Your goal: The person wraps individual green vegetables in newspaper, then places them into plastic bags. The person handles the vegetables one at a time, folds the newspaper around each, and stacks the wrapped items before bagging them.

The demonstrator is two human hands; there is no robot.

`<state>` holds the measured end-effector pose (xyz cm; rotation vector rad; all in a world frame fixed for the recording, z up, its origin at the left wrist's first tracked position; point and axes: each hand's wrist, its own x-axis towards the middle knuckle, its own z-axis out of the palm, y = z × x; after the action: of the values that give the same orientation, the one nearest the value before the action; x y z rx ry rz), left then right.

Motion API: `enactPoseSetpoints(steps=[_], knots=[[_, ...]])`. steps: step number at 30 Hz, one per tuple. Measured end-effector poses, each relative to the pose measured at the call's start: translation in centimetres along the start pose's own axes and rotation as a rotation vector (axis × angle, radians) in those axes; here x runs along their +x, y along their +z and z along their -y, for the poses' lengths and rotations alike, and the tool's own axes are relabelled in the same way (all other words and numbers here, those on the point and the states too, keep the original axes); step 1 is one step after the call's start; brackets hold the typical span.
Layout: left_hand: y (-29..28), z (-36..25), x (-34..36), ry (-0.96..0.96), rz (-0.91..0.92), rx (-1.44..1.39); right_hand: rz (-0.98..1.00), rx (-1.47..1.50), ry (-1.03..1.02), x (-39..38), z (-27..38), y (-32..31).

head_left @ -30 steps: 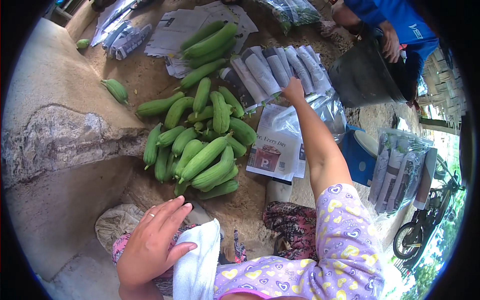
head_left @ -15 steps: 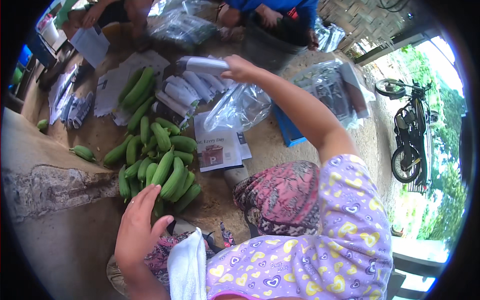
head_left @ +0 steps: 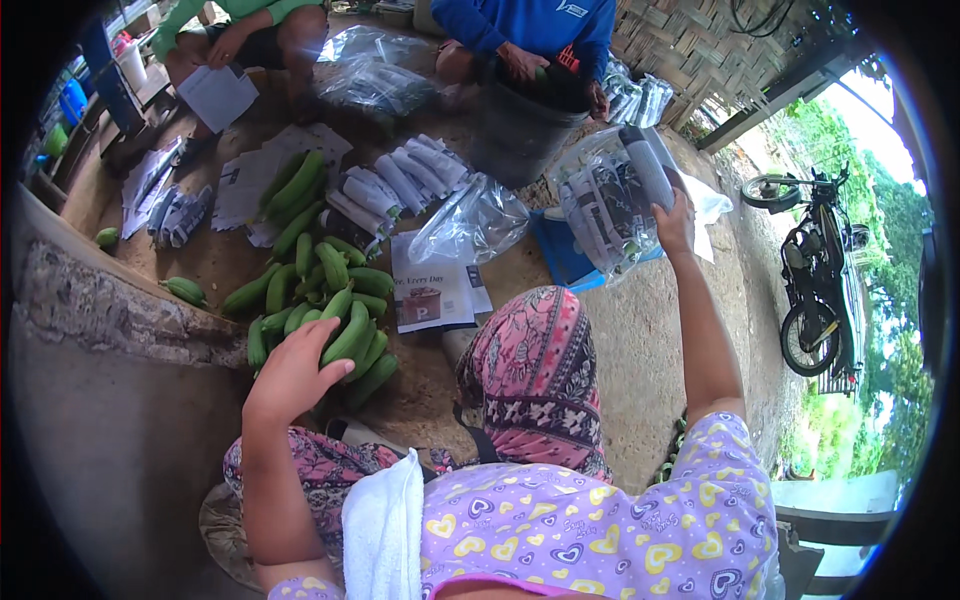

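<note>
My right hand [head_left: 677, 222] is closed on a newspaper-wrapped roll [head_left: 646, 168], held at the far right over a clear plastic bag [head_left: 604, 215] that contains several similar rolls. What is inside the held roll is hidden. My left hand [head_left: 292, 372] is at the near edge of a heap of long green gourds [head_left: 335, 272], fingers stretched out and thumb apart, gripping nothing. Beyond the heap lie more paper-wrapped rolls [head_left: 410, 175] in a row. An unfilled clear bag [head_left: 470, 222] rests beside them, and flat printed sheets [head_left: 432, 296] lie to the right of the gourds.
The filled bag sits on a blue tray [head_left: 557, 250]. Across from me, a person in blue [head_left: 530, 25] reaches into a dark bucket [head_left: 520, 130]; another person in green [head_left: 240, 25] holds a paper sheet. A low concrete ledge [head_left: 110, 310] stands left; a motorcycle [head_left: 815, 270] is parked right.
My right hand has carried the wrapped roll from the row of rolls rightward to the filled plastic bag. My left hand stays near the gourds, shifted slightly.
</note>
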<state>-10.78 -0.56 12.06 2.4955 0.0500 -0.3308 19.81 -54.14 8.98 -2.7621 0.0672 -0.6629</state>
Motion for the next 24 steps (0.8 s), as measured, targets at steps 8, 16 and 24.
enactPoseSetpoints(steps=[8,16,24], knots=[[-0.2,0.5,-0.1,-0.050,0.005,-0.011,-0.063,-0.264,-0.014,-1.2,0.6,1.8],[0.2,1.6,0.2,0.002,-0.035,-0.032,-0.108,-0.304,-0.089,-2.1,0.3,1.4],[-0.1,1.3,0.0,0.004,-0.048,-0.053,-0.059,-0.320,-0.193,-2.7,1.4,0.4]])
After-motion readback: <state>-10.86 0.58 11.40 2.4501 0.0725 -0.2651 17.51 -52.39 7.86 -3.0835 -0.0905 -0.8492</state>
